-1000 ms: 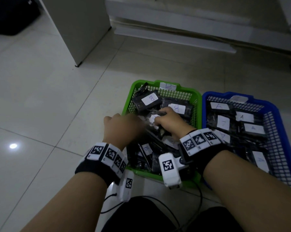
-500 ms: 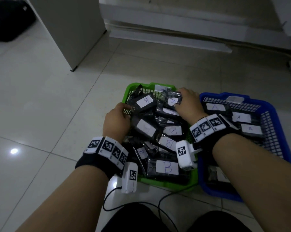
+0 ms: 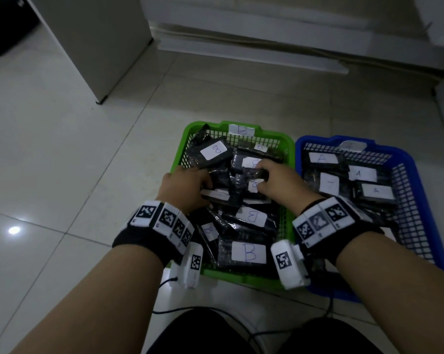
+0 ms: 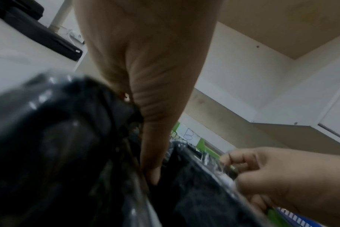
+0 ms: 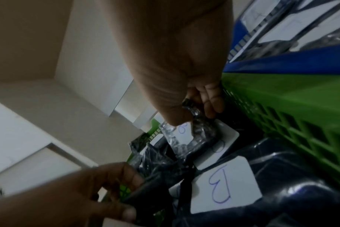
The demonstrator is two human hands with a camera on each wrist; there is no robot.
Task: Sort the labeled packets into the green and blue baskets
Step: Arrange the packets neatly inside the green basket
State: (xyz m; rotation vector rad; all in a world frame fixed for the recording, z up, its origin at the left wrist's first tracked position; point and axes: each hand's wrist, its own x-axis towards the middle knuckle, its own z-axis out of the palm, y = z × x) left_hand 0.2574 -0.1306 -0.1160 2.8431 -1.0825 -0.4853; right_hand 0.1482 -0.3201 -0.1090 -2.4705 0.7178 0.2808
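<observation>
The green basket (image 3: pixel 289 149), tagged B, holds several black packets with white B labels, such as one near the front (image 3: pixel 249 252). The blue basket (image 3: pixel 420 159) to its right holds packets labelled A (image 3: pixel 362 173). Both hands are in the middle of the green basket's pile. My left hand (image 3: pixel 204 186) has its fingers curled round a dark packet (image 4: pixel 54 145); the thumb (image 4: pixel 151 165) lies along it. My right hand (image 3: pixel 260 178) pinches a clear-wrapped packet with a B label (image 5: pixel 186 133) between thumb and fingers.
Both baskets sit side by side on a pale tiled floor (image 3: pixel 75 175). A white cabinet corner (image 3: pixel 100 47) stands at the back left, and a low white ledge (image 3: pixel 254 54) runs behind the baskets. A black cable (image 3: pixel 215 310) trails on the floor near my knees.
My right hand has come back from the basket's far rim to the middle of the pile. My left hand has moved from the left rim in among the packets.
</observation>
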